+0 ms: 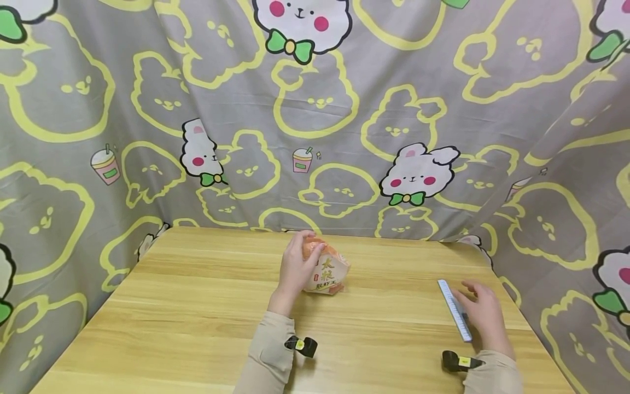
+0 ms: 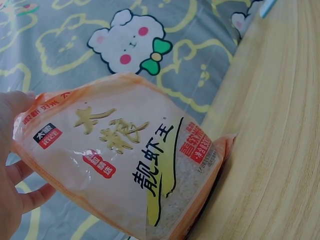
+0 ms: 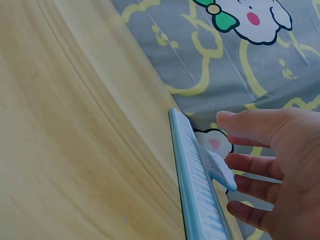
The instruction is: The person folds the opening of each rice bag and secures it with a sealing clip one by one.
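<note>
A small orange-edged bag of rice stands on the wooden table, leaning a little. Its front carries gold and black lettering, with grains showing through a clear patch. My left hand grips the bag's upper edge, thumb on the near side; in the left wrist view some fingers pass behind it. To the right lies a light blue ruler with a raised tab along its middle. Beside it is my right hand, fingers apart and loosely bent, fingertips right at the tab and not closed on it.
The wooden table ends against a grey curtain with yellow outlines and white rabbit prints, hanging at the back and both sides. A black strap with a camera sits on each wrist.
</note>
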The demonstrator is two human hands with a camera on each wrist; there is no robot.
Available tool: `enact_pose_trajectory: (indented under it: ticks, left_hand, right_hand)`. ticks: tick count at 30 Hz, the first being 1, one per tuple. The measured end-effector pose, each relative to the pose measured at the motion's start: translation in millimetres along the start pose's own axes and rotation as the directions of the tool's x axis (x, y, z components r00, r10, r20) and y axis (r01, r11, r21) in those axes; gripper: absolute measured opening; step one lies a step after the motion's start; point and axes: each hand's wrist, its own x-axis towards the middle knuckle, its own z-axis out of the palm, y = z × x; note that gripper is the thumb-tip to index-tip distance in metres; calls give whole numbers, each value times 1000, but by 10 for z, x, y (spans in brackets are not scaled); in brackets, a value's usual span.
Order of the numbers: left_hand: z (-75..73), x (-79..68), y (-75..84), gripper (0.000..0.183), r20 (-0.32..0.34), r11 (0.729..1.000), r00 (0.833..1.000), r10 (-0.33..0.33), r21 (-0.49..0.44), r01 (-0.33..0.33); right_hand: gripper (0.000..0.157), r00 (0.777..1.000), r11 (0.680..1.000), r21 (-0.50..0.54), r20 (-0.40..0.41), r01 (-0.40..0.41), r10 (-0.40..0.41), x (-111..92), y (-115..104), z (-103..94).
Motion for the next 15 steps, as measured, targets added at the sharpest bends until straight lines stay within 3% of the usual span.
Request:
enact_pose_trajectory:
  ticks: [15]
  left_hand:
    - [7,0,-5,35,-1,1000,1000,-12,2,12]
  right_hand:
    - [53,991,994,-48,82,-103,107,18,93,-78]
